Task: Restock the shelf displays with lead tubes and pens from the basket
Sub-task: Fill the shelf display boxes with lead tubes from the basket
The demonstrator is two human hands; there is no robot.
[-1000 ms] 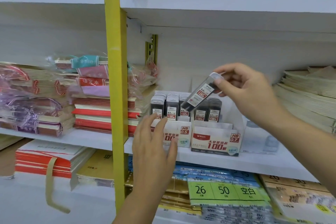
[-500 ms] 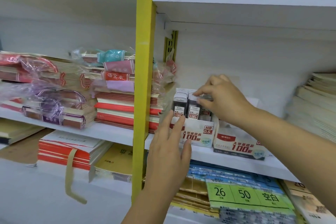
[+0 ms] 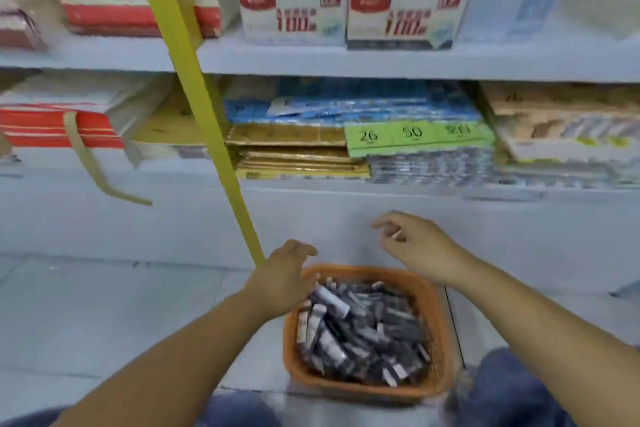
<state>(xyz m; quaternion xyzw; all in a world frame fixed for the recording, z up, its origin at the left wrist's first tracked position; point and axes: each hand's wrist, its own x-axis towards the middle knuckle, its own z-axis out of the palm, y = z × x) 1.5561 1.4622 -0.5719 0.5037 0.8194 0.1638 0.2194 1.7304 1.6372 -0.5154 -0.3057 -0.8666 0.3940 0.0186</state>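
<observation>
An orange basket (image 3: 440,329) sits on the floor in front of me, filled with several dark lead tubes (image 3: 360,333). My left hand (image 3: 280,277) hovers over the basket's left rim, fingers relaxed and holding nothing. Above the basket's far right corner, my right hand (image 3: 415,246) hangs empty with loosely curled fingers. Two white display boxes (image 3: 346,14) holding upright lead tubes stand on the shelf at the top of the view.
A yellow shelf post (image 3: 194,87) runs diagonally down to the floor beside my left hand. Stacked notebooks (image 3: 131,0) lie left of the display boxes. The lower shelf holds paper packs with a green label (image 3: 415,135). My knees in blue jeans (image 3: 512,392) flank the basket.
My view dropped from the shelf to the basket. My right hand left the lead tube in the display box and both hands came down over the basket.
</observation>
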